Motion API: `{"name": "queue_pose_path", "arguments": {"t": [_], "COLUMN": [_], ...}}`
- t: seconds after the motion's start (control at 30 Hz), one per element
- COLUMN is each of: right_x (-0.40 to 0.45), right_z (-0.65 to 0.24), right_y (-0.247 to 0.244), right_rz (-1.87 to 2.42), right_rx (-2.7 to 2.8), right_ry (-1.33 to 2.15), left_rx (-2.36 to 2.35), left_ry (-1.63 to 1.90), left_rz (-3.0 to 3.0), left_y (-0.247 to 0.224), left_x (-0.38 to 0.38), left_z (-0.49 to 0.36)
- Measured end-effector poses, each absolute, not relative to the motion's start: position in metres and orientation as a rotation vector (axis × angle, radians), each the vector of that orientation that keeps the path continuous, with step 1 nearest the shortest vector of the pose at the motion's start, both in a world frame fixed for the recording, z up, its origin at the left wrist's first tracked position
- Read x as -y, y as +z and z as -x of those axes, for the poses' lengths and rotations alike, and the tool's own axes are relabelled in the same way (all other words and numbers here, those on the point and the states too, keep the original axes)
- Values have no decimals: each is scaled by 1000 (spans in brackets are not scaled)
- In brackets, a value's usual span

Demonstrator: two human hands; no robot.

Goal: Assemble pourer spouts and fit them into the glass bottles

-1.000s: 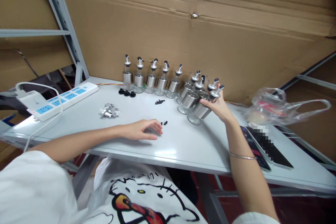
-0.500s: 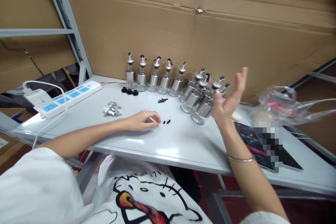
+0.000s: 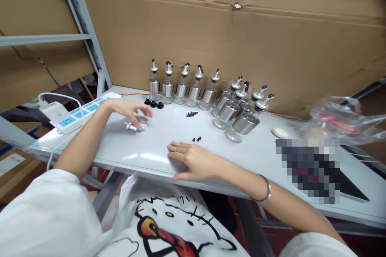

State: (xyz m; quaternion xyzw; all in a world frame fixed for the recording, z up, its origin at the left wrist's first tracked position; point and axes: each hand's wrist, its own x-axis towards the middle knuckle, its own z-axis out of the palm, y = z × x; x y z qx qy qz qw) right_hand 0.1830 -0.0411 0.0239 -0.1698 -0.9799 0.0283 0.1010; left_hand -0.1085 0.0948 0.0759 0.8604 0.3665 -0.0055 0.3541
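My left hand (image 3: 129, 110) hovers over the silver metal parts (image 3: 137, 125) at the left of the table, fingers apart and curved downward; nothing shows in its grasp. Flat near the front edge, my right hand (image 3: 196, 160) has its fingers spread and holds nothing. Just beyond its fingertips lie a few tiny black pieces (image 3: 199, 139). Farther back is a small pile of thin black parts (image 3: 191, 114). Three black caps (image 3: 153, 104) sit in front of a row of glass bottles with steel sleeves and pourer tops (image 3: 181, 88).
More bottles (image 3: 227, 112) cluster right of centre. A white power strip (image 3: 72, 118) with a cable lies at the left. At the right are a white oval object (image 3: 280, 133), a clear plastic bag (image 3: 334, 122) and a dark flat device (image 3: 350, 182). Cardboard (image 3: 196, 28) stands behind.
My left hand has moved left and back, from beside the tiny black pieces to the silver parts. My right hand has come down from beside the bottles onto the front of the table.
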Motion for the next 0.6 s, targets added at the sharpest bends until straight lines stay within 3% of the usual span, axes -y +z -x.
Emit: {"name": "queue_pose_path", "arguments": {"t": [0.17, 0.33, 0.6], "right_x": [43, 40, 20], "right_z": [-185, -191, -211], "right_y": [20, 19, 25], "right_rz": [523, 561, 686], "right_rx": [2870, 2784, 2377], "right_ry": [205, 240, -293], "left_rx": [-942, -934, -642], "left_ry": [-63, 246, 496], "left_rz": [-2160, -2140, -1688], "left_y": [71, 71, 22], "left_x": [-93, -72, -34], "left_z": [100, 70, 7]}}
